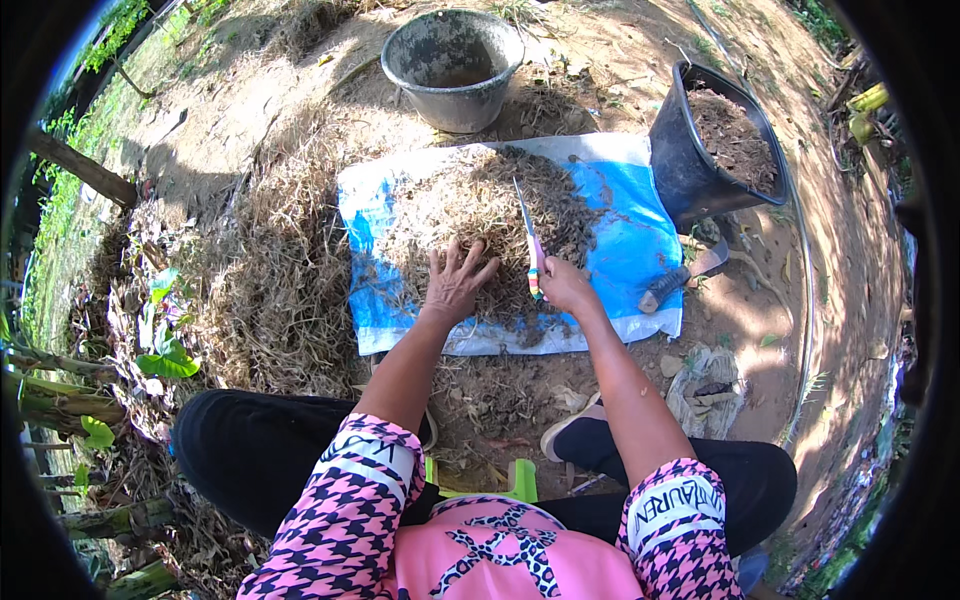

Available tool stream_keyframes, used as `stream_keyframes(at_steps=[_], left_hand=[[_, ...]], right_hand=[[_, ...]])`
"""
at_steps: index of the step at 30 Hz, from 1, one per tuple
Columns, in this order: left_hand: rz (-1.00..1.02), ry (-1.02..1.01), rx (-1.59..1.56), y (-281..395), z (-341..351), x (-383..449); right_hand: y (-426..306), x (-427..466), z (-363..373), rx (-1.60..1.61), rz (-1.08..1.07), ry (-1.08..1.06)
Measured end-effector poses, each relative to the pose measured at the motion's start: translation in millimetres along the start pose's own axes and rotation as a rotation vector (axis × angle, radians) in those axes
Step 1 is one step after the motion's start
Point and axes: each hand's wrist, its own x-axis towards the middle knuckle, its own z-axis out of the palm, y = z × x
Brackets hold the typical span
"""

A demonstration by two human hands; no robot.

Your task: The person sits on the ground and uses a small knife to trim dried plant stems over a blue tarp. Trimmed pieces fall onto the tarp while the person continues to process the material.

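Note:
A heap of dry plant matter (465, 202), pale straw on the left and darker bits on the right, lies on a blue and white plastic sheet (622, 247). My left hand (457, 281) rests on the near part of the heap, fingers spread, holding nothing that shows. In my right hand (562, 285) is the handle of a long-bladed cutting tool (530, 232), a knife or scissors; its pink handle has coloured bands. The blade points away from me over the heap. A broad-bladed knife with a wrapped handle (664, 291) lies across the sheet's right edge.
A grey plastic tub (454, 97) stands beyond the sheet. A tilted black bucket (679, 165) with brown matter stands at the right. Dry grass (285, 300) is piled left of the sheet. A crumpled pale sack (705, 397) and a long hose or pipe (808, 300) lie at the right.

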Motion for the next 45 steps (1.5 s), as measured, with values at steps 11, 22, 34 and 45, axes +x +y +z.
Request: stream_keyframes(at_steps=[11,22,34,45], left_hand=[[-0.252,0.232,-0.417,-53.5,-34.2,43.5],[-0.108,0.037,-0.315,-9.2,-42.3,45.7],[0.254,0.107,-0.025,31.9,21.4,23.6],[-0.297,0.319,-0.859,-48.8,-47.9,76.0]], right_hand=[[-12.3,5.1,-9.6,0.003,-0.013,-0.009],[1.6,12.5,-9.7,-0.101,-0.072,0.166],[-10.3,3.6,-20.9,-0.005,0.002,0.102],[-0.3,13.3,-20.2,0.117,0.08,0.074]])
